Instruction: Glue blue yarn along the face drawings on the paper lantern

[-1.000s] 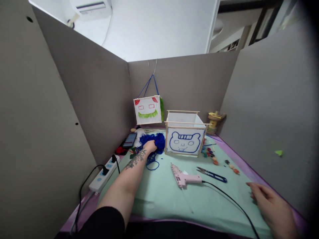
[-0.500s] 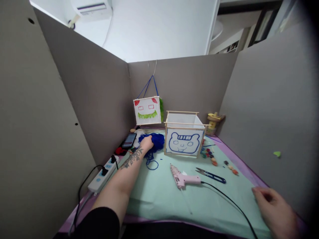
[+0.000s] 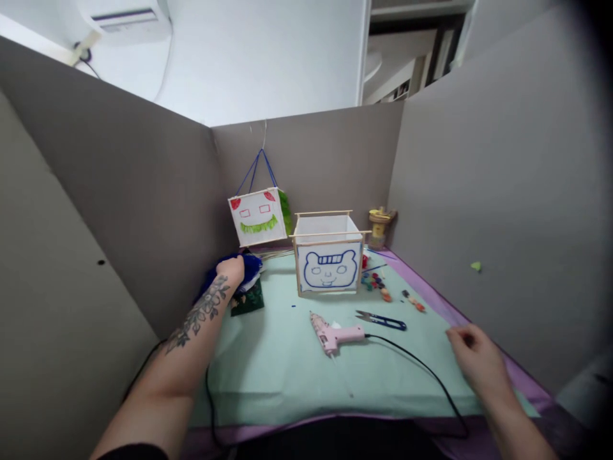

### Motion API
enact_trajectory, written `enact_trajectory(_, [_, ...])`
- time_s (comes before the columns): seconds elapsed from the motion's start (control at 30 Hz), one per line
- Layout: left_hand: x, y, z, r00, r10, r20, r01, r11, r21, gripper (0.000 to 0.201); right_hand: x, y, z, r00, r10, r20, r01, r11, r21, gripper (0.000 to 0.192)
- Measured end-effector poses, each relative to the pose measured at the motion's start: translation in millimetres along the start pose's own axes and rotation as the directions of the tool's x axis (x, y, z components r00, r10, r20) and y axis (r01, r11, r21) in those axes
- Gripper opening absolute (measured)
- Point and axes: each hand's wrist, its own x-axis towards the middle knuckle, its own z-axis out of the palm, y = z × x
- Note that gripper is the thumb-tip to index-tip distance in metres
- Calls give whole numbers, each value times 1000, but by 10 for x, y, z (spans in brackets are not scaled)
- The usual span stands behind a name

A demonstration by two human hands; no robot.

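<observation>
My left hand (image 3: pixel 232 269) is closed on a clump of blue yarn (image 3: pixel 248 265), pressed to the far left of the mat against the grey divider. My right hand (image 3: pixel 472 356) rests with loosely curled fingers on the mat's right edge and holds nothing. Between the two hands lie a pink glue gun (image 3: pixel 335 335) with its black cord (image 3: pixel 421 370) and blue-handled snips (image 3: pixel 382 319). Behind them stands a white paper lantern box with a blue bear face (image 3: pixel 328 265) in a wooden frame.
A second white lantern with a red and green face (image 3: pixel 257 217) hangs on blue strings at the back corner. Several coloured beads (image 3: pixel 380 286) lie right of the bear box, a wooden spool (image 3: pixel 378 223) behind. Grey dividers (image 3: pixel 479 160) wall three sides. A dark green piece (image 3: pixel 248 301) lies under the yarn.
My left hand has dragged the blue yarn leftward, away from the bear box toward the divider. The camera has swung left, so the power strip and phone are out of sight. My right hand shifted slightly.
</observation>
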Motion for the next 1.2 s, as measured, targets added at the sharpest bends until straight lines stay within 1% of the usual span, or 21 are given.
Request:
enact_trajectory(0.07, [-38,290,133,995,98,-3,-98,995,20,31,-8,-5,7,1000,-2,2,2,1000,7,25])
enact_trajectory(0.1, [-62,446,216,979,203,13,-203,979,14,34,-12,-1,13,1000,9,-11,-9,1000,10,25])
enact_trajectory(0.13, [-90,596,309,946,314,83,-313,949,-25,38,-17,5,19,999,26,-29,-26,999,21,24])
enact_trajectory(0.17, [-122,733,409,909,387,157,-377,922,-90,40,-22,11,24,997,50,-52,-47,998,45,23])
enact_trajectory(0.2, [-154,850,513,890,414,192,-394,909,-135,37,-29,14,29,994,76,-75,-69,994,85,21])
enact_trajectory(0.23, [-186,943,615,890,409,200,-382,910,-159,31,-36,13,31,991,100,-91,-87,987,138,20])
enact_trajectory(0.3, [-237,1050,791,914,371,166,-340,921,-190,19,-53,-8,28,985,140,-104,-111,962,249,20])
enact_trajectory(0.4, [-277,1043,928,941,330,75,-307,925,-223,20,-80,-70,9,982,172,-75,-139,936,322,24])
enact_trajectory(0.57, [-333,832,890,963,269,13,-263,947,-183,24,-91,-174,-26,990,142,14,-142,966,215,28])
enact_trajectory(0.67, [-392,715,839,964,265,31,-258,955,-147,24,-73,-268,-38,999,25,45,-30,994,108,28])
enact_trajectory(0.73, [-433,648,812,964,259,65,-253,963,-91,24,-67,-394,-34,991,-124,48,120,990,80,32])
enact_trajectory(0.8, [-468,577,795,963,253,96,-251,968,-33,25,-85,-590,-8,943,-315,103,306,947,92,37])
enact_trajectory(0.87, [-495,502,794,950,283,133,-279,959,-47,21,-135,-838,54,841,-479,250,458,878,140,31])
enact_trajectory(0.9, [-507,465,799,938,313,151,-304,949,-76,19,-173,-971,98,775,-531,343,505,846,170,21])
enact_trajectory(0.93, [-518,431,807,923,346,167,-332,937,-107,20,-216,-1100,149,708,-561,428,536,822,191,9])
enact_trajectory(0.97, [-529,402,817,908,377,184,-358,925,-129,22,-263,-1222,206,641,-578,505,564,801,199,10])
enact_trajectory(1.03, [-551,365,836,889,410,206,-391,912,-127,24,-355,-1426,327,521,-570,636,626,761,169,29])
enact_trajectory(1.07, [-560,357,842,887,412,209,-397,911,-112,23,-396,-1505,386,478,-548,686,655,743,138,34])
enact_trajectory(1.1, [-569,354,846,886,413,211,-400,911,-103,23,-431,-1570,441,450,-521,725,678,728,103,38])
enact_trajectory(1.13, [-576,353,849,885,415,212,-403,910,-99,23,-459,-1620,491,438,-493,752,692,719,69,40])
enact_trajectory(1.2, [-583,353,854,885,412,217,-401,911,-95,23,-494,-1687,572,433,-453,779,700,714,27,42])
